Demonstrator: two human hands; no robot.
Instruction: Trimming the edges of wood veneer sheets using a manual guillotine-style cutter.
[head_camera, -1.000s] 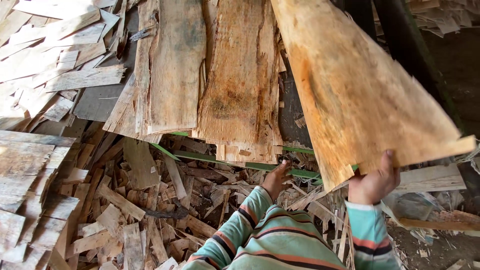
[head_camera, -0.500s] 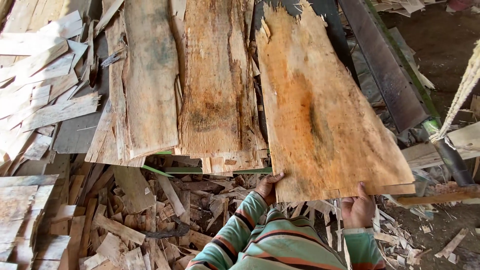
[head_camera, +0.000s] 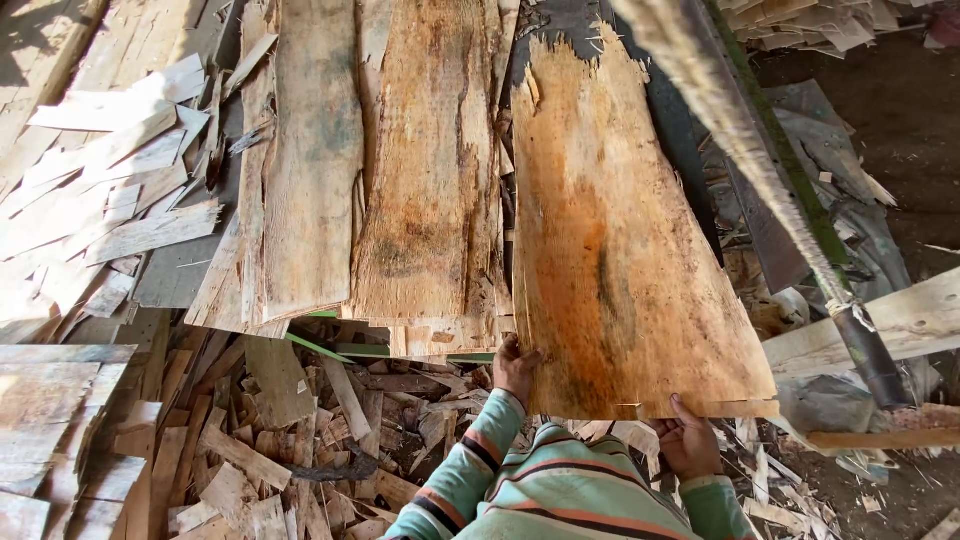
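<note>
1. The left hand (head_camera: 517, 368) grips the near left corner of a thin wood sheet (head_camera: 625, 250); its fingers are curled over the sheet's lower edge, closed on it.
2. The right hand (head_camera: 688, 440) holds the same sheet at its near right edge; the thumb lies up against the underside of the edge and the fingers are tucked below, so the hand is closed on the wood.
3. The wood sheet is wide, orange-brown, with a dark streak near its middle and a ragged, torn far end; it slopes away from the person, its near edge raised in both hands and its far end resting toward the top of a pile.
4. Just beside it, to the left, lies a stack of sheets (head_camera: 430, 180) of the same kind, paler and rough at the edges; the held sheet touches or overlaps that stack along its left side, though which I cannot tell.
5. Both arms wear striped sleeves (head_camera: 470, 470), green with orange and dark bands.
6. Below the stack, wood scraps (head_camera: 280, 440) cover the ground.
7. To the right, a long dark bar (head_camera: 760, 190) runs slantwise past the sheet; grey loose strips (head_camera: 110, 200) lie at far left.
</note>
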